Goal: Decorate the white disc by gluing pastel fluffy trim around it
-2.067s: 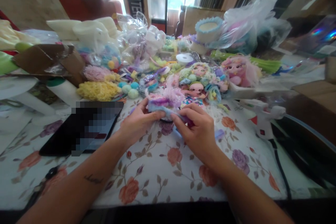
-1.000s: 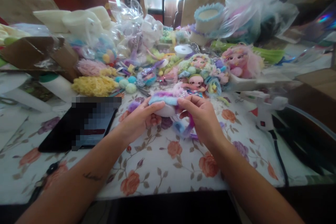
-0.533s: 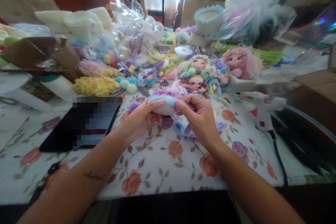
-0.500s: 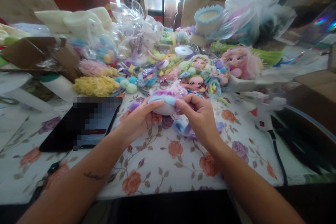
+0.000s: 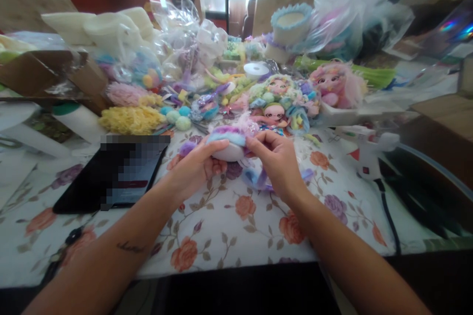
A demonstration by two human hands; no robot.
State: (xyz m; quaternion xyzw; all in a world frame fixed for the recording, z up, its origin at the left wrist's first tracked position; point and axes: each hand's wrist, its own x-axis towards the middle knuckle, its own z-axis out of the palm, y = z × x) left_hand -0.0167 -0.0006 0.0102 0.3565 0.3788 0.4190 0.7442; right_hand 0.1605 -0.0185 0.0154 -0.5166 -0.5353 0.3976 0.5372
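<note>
Above the middle of the flowered tablecloth I hold a white rounded piece (image 5: 233,152) with fluffy blue and purple trim (image 5: 226,136) along its top. My left hand (image 5: 199,162) is closed on its left side, the thumb lying along the front near the blue fluff. At the right end, my right hand (image 5: 271,160) pinches the edge of the trim between thumb and fingers. Just what the right fingertips grip is partly hidden. A blue and purple ribbon-like strip (image 5: 254,178) lies below and behind the right hand. Pale pink fluff (image 5: 248,122) shows just beyond the piece.
A tablet (image 5: 135,170) lies on the left, and a white glue gun (image 5: 369,152) with a black cord stands on the right. Across the back are dolls (image 5: 334,83), pompoms (image 5: 183,123), yellow yarn (image 5: 131,120), a ribbon spool (image 5: 256,69), plastic bags and an open cardboard box (image 5: 44,74).
Both hands keep their hold on the white piece. A little more of its white front shows below the blue fluff. The whole view has shifted slightly.
</note>
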